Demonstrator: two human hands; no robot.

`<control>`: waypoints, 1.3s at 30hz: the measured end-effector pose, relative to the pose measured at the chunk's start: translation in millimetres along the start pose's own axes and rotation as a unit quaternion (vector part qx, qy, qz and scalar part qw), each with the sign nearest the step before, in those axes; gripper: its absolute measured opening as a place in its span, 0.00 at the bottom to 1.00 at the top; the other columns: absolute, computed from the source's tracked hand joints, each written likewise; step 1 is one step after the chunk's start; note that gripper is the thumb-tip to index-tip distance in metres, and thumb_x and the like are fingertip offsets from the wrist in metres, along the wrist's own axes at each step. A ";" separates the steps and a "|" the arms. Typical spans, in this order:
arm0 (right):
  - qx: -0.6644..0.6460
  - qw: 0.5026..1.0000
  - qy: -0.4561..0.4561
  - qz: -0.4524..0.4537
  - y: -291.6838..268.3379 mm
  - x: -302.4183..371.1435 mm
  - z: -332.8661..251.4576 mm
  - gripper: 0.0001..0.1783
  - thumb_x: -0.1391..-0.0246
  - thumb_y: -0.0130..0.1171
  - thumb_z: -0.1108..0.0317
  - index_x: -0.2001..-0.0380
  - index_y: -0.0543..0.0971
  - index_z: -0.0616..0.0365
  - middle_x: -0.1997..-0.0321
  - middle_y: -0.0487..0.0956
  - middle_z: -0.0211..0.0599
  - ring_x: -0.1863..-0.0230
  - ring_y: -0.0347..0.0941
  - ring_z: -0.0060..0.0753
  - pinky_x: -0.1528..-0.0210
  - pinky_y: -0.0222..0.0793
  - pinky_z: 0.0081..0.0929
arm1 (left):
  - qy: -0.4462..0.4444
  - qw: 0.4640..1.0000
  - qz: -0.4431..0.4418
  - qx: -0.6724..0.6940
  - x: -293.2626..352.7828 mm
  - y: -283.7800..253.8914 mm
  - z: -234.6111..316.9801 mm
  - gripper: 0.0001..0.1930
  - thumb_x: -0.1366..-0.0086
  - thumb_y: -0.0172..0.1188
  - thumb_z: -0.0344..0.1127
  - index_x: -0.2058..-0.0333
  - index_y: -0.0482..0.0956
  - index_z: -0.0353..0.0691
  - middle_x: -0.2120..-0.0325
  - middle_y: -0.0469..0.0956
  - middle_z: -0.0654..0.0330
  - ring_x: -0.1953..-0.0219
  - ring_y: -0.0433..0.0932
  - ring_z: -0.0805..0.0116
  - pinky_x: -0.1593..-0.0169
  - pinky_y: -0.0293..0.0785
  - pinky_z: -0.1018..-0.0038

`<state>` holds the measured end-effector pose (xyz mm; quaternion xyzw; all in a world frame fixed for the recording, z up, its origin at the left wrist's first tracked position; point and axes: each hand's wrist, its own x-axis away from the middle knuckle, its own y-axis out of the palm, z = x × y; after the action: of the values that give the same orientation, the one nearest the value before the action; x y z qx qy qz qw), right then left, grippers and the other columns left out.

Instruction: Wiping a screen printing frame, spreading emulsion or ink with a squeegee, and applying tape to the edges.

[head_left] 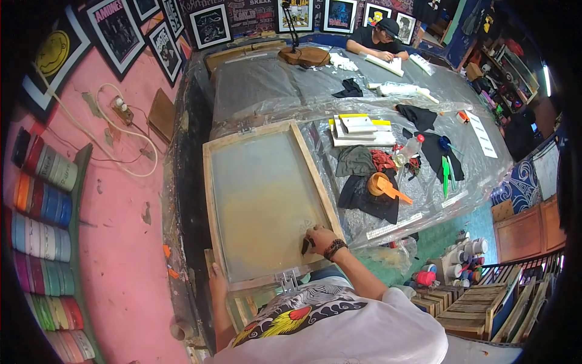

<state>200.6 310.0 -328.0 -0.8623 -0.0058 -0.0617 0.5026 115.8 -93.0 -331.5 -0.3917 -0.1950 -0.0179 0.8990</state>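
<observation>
A wooden-framed printing screen (260, 182) lies in front of me, its pale mesh stained yellowish brown toward the near end. Against the frame's lower left edge, my left hand (217, 280) holds the wood; part of its fingers is hidden. My right hand (324, 240), with a dark bracelet at the wrist, is at the mesh's lower right corner. Its fingers are closed on a small dark cloth (308, 245), pressed to the mesh. A metal clamp (288, 281) sits at the frame's near edge, by my shirt.
Right of the screen, the plastic-covered table (376, 227) bears dark rags (370, 200), an orange scoop (381, 184), a clear bottle (410, 149) and white squeegees (364, 130). Another person (379, 45) works at the far end. Paint tubs (57, 164) line the left wall; wooden frames (473, 309) stand lower right.
</observation>
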 end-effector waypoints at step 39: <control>0.205 0.961 0.167 -0.075 -28.3 -82.3 -11.7 0.09 0.45 0.57 0.69 0.70 0.86 0.52 0.62 0.85 0.42 0.57 0.82 0.40 0.55 0.79 0.35 | 0.025 0.999 0.024 0.028 -5.6 8.3 -15.0 0.34 0.26 0.39 0.61 0.40 0.67 0.34 0.51 0.76 0.33 0.45 0.72 0.31 0.44 0.69 0.52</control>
<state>115.7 318.0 -307.0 -0.7152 0.0008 -0.2396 0.6566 117.2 -98.5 -348.6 -0.3703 -0.1633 -0.0009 0.9144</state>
